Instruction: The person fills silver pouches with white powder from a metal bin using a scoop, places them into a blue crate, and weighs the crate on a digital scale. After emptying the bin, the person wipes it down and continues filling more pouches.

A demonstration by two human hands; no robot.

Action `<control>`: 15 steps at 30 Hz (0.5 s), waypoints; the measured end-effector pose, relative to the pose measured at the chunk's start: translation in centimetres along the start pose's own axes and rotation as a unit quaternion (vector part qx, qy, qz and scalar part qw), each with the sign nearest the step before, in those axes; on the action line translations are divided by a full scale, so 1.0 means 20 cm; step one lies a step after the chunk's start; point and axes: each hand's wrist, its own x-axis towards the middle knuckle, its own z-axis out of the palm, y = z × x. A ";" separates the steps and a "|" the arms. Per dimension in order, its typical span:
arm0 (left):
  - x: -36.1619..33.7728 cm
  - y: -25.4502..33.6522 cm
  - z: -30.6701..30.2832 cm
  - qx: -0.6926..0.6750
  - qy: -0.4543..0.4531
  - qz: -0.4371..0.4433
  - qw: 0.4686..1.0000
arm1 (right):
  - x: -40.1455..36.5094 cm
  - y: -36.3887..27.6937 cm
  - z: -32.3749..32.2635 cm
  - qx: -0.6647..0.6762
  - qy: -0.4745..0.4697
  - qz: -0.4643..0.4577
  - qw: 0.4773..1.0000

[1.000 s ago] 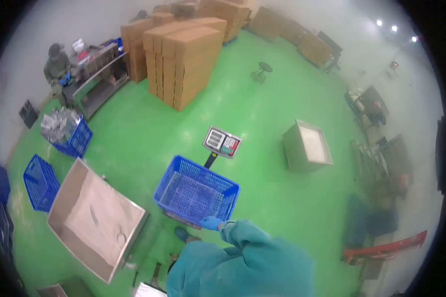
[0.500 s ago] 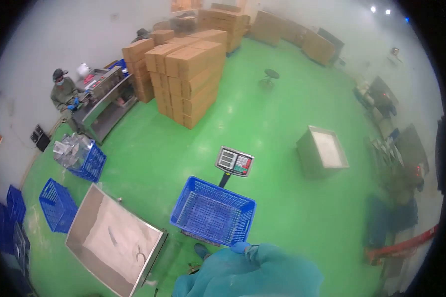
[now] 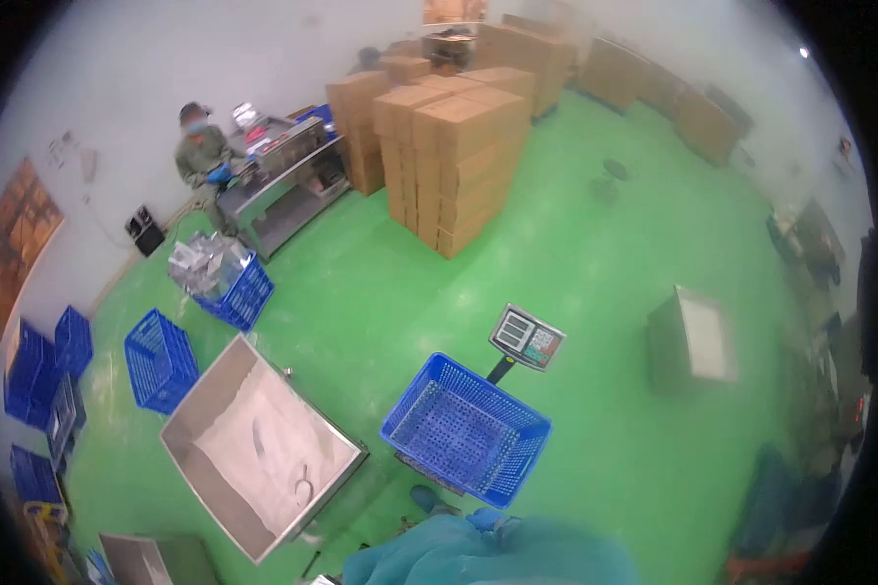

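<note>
My right hand (image 3: 485,519), in a blue glove and teal sleeve, is low in the view, right by the near rim of a blue plastic basket (image 3: 465,432). Its fingers are too small and blurred to make out. The perforated basket holds nothing and sits on a platform scale, whose keypad display (image 3: 527,337) stands on a post behind it. Out of view is my left hand. To the left, a steel bin (image 3: 203,390) holds white powder (image 3: 254,429), with a curved metal hook (image 3: 303,485) lying on it.
Further left stand blue baskets (image 3: 162,362), one filled with grey packs (image 3: 210,263). A person (image 3: 205,156) works at a steel bench (image 3: 293,205). Stacked cartons (image 3: 454,161) stand behind. At right are another powder-filled bin (image 3: 693,336) and a stool (image 3: 615,171).
The view has swung left, so the room appears shifted to the right. My right hand has come slightly away from the basket rim it was touching.
</note>
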 end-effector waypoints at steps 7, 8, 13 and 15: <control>-0.08 -0.42 -0.01 0.011 0.005 -0.005 1.000 | 0.06 -0.05 -0.31 -0.020 0.048 -0.035 0.998; -0.09 -0.48 -0.01 0.032 0.004 0.016 0.999 | 0.07 -0.09 -0.36 -0.045 0.057 -0.053 0.996; 0.07 -0.65 -0.06 0.066 -0.015 0.056 0.996 | 0.22 -0.07 -0.39 -0.092 0.130 -0.116 0.980; 0.08 -0.49 -0.20 -0.035 -0.033 0.030 0.998 | 0.33 0.01 -0.26 -0.318 0.162 -0.200 0.913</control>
